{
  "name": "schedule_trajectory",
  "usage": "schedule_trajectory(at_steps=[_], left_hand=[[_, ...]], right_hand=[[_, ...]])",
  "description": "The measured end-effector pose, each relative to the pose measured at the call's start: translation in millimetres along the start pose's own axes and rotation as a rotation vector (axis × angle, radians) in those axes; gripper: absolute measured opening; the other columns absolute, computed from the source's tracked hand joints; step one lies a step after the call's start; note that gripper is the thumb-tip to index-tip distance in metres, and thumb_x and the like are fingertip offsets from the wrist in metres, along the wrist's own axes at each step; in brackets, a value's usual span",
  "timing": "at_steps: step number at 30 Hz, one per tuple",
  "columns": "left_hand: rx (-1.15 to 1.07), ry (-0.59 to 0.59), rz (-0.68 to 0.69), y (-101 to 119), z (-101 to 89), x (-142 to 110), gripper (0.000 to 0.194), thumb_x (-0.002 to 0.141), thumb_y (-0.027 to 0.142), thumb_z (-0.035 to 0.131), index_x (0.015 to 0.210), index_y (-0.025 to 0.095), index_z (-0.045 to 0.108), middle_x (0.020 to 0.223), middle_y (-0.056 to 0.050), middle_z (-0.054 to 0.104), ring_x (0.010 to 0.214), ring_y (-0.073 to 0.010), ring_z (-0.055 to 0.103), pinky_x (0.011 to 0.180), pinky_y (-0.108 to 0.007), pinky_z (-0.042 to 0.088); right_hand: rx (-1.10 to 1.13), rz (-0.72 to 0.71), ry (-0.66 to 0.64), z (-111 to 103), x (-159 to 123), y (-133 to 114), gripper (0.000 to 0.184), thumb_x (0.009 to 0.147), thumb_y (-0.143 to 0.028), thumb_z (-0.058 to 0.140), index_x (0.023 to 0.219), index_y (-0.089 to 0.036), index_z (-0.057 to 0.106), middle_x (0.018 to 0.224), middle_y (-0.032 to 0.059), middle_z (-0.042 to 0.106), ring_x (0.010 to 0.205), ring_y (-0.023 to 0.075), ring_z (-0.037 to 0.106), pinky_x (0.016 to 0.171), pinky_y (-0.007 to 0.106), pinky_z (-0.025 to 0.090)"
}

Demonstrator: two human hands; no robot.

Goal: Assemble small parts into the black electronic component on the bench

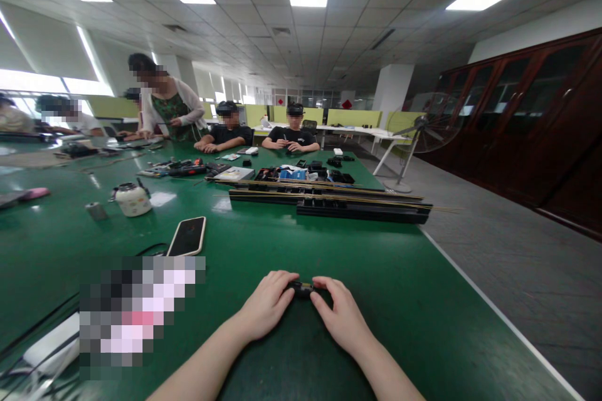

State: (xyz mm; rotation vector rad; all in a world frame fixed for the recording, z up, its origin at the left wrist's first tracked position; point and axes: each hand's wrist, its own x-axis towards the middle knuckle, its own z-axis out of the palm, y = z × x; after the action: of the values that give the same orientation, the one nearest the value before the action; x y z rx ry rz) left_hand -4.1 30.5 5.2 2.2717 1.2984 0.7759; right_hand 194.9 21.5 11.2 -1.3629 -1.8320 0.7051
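Observation:
A small, dark, elongated object (303, 289) with a yellowish patch on top lies low over the green table in front of me. Its exact kind is too small to make out. My left hand (268, 302) grips the left end between thumb and fingers, and my right hand (339, 310) pinches the right end the same way. The fingertips hide both ends of it. Whether it rests on the tabletop or is held just above, I cannot tell.
Long black rails (362, 212) with thin brass-coloured rods lie across the table ahead. To the left are a phone (187, 237), a white jar (133, 199), a metal cylinder (96, 211) and a white power strip (54, 341) with cables. Tools and parts lie beyond; several people are around the table.

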Motion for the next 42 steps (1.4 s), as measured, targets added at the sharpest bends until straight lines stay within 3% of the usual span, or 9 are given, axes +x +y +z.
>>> schedule_trajectory(at_steps=[42], left_hand=[[0.017, 0.009, 0.011, 0.5, -0.2, 0.4, 0.027, 0.088, 0.026, 0.045, 0.114, 0.022, 0.052, 0.11, -0.005, 0.059, 0.103, -0.0201, 0.051, 0.092, -0.037, 0.041]], right_hand=[[-0.003, 0.001, -0.043, -0.4, 0.9, 3.2, 0.026, 0.081, -0.031, 0.049, 0.101, -0.022, 0.062, 0.099, 0.0065, 0.066, 0.098, 0.022, 0.058, 0.091, 0.037, 0.041]])
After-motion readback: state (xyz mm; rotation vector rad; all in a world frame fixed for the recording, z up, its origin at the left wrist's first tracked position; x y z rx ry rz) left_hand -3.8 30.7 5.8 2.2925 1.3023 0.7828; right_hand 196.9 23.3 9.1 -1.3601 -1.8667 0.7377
